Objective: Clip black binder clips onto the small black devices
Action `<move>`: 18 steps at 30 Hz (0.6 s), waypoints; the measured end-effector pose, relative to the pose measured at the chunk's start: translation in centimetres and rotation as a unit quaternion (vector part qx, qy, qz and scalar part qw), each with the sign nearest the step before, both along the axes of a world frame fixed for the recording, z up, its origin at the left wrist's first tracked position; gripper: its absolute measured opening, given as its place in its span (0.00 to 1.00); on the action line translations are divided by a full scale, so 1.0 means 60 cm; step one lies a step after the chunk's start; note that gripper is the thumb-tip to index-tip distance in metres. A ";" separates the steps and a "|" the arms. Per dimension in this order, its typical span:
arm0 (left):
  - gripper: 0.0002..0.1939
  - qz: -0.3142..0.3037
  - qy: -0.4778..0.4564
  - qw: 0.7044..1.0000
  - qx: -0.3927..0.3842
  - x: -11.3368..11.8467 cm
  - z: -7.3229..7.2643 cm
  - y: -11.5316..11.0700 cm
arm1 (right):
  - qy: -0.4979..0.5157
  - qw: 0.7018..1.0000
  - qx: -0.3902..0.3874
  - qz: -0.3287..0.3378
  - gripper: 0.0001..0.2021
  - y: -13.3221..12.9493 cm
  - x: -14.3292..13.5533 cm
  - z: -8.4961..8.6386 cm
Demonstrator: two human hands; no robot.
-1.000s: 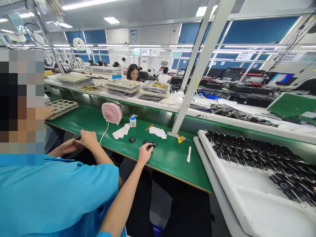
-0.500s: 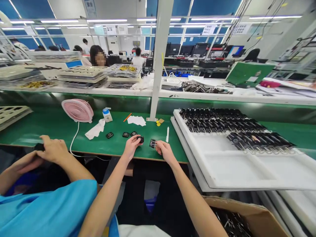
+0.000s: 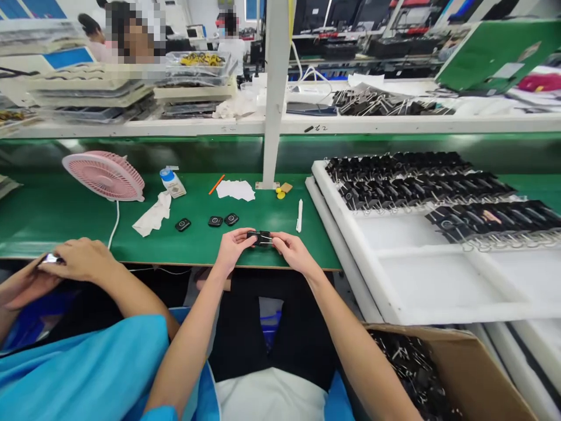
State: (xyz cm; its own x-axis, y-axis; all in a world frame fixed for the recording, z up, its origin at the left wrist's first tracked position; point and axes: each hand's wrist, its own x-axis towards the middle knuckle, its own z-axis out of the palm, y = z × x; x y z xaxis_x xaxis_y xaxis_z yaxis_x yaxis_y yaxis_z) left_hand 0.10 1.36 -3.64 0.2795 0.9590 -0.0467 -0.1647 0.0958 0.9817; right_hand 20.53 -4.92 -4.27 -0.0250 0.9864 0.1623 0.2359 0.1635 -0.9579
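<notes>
My left hand grips a small black rounded device between thumb and fingers, just above the front edge of the green bench. Against its right side sits a black binder clip, its wire handles pointing right and pinched by my right hand. Fingers partly cover the device, so I cannot tell how far the clip's jaws reach over it. Beyond my hands lie three similar black devices, each with a round mark on top. A white pen rests to their right.
On the right stands a white foam tray with rows of clipped black devices. Below it, a cardboard box contains many binder clips. A pink fan, bottle and tissue stand left. A co-worker's hands are at far left.
My hands have come together, bringing the binder clip from apart to against the device. The view has tilted downward and closer to the bench.
</notes>
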 end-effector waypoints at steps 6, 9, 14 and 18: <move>0.24 0.008 0.020 1.000 0.000 0.000 0.006 0.006 | 0.026 1.000 -0.013 0.002 0.22 0.013 -0.013 0.010; 0.27 0.013 0.026 1.000 -0.002 0.000 0.021 0.002 | 0.057 0.996 -0.046 -0.041 0.25 -0.013 -0.034 0.026; 0.23 0.096 -0.020 0.995 0.036 -0.001 0.040 0.016 | 0.051 0.993 -0.094 0.045 0.29 -0.175 0.011 0.085; 0.18 0.073 0.043 0.993 0.079 -0.006 0.030 0.044 | 0.103 0.944 -0.228 0.215 0.21 -0.368 0.129 0.077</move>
